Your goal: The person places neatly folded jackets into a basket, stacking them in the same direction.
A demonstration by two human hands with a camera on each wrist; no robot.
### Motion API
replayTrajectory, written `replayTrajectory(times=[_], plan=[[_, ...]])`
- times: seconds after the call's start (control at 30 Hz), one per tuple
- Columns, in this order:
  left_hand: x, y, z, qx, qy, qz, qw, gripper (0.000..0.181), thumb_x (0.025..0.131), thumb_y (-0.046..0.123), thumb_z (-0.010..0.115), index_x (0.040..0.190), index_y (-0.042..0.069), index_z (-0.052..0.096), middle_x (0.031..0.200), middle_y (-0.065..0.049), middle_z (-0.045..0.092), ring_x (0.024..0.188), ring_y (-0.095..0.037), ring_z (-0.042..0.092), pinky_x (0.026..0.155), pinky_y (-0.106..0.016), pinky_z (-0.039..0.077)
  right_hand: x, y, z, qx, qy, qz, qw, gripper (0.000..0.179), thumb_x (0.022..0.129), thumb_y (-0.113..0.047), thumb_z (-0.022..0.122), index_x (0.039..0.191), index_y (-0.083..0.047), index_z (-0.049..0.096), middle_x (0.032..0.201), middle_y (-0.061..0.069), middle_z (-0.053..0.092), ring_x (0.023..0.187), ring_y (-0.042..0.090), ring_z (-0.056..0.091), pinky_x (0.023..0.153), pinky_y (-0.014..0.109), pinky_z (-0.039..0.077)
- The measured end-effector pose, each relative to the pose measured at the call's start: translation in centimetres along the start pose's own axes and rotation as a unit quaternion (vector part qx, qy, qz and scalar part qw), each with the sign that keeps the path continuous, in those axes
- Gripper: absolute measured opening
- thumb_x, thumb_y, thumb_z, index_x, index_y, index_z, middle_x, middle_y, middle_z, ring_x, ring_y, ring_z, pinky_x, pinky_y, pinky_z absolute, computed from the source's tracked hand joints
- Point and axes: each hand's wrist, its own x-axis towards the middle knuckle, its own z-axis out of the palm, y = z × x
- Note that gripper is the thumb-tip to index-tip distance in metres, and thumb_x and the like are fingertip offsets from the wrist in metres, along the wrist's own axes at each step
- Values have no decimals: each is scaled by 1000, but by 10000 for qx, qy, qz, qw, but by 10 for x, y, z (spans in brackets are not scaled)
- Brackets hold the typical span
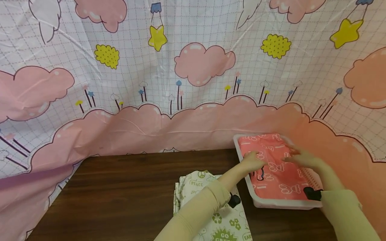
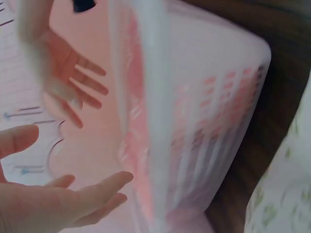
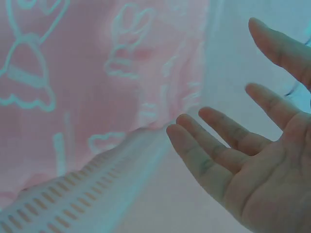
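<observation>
A red cloth with white line drawings [image 1: 275, 167] lies inside a white plastic basket [image 1: 286, 203] with slotted walls. My left hand [image 1: 254, 162] is over the cloth's left side, near the basket's left rim; in the left wrist view its fingers are spread and hold nothing. Above the right side is my right hand [image 1: 303, 157]. The right wrist view shows that hand [image 3: 262, 165] with fingers extended and palm bare, beside the basket wall [image 3: 97, 194] and the cloth [image 3: 87, 87]. Whether the left fingertips touch the cloth is unclear.
Left of the basket, a folded pale cloth with green print [image 1: 196, 190] lies on the dark wooden table [image 1: 120, 194], partly under my left forearm. A patterned curtain with pink clouds [image 1: 205, 63] hangs behind the table and along both sides. Each wrist bears a small black device.
</observation>
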Motion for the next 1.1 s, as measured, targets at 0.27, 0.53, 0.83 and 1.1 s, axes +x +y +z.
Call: replayTrajectory(times=[0.27,0.53,0.83,1.1], plan=[[-20,-7,-61,-256,-331,759,9962,45,95,25,64,138,20,56,136,-8,54,123,-21,52,94,-37,48,-22,-38,8,599,469,-1170,9902,81,99,-20,59,157,-6,6,146,39,27,127,60,33,89,67,43],[-60,-13,-107,-99,-550,1074,9926,46,97,26,61,142,19,52,136,-8,53,125,-23,50,95,-36,47,-36,-76,24,753,690,-1985,9748,64,98,-13,60,152,-2,28,146,27,37,116,-5,47,86,30,51],[-103,-34,-143,-604,-959,1142,9870,44,100,22,58,143,19,50,136,-9,52,127,-26,51,99,-42,46,-59,-108,55,1256,613,-2385,9610,60,96,-11,63,150,-12,35,139,-4,49,118,-7,48,85,23,51],[-139,-68,-164,-1279,-1135,780,9822,46,102,19,53,146,13,44,137,-16,49,128,-35,49,102,-47,44,-73,-119,93,2244,-161,-3055,9253,55,95,5,57,145,-6,36,135,-10,52,120,3,52,85,27,53]])
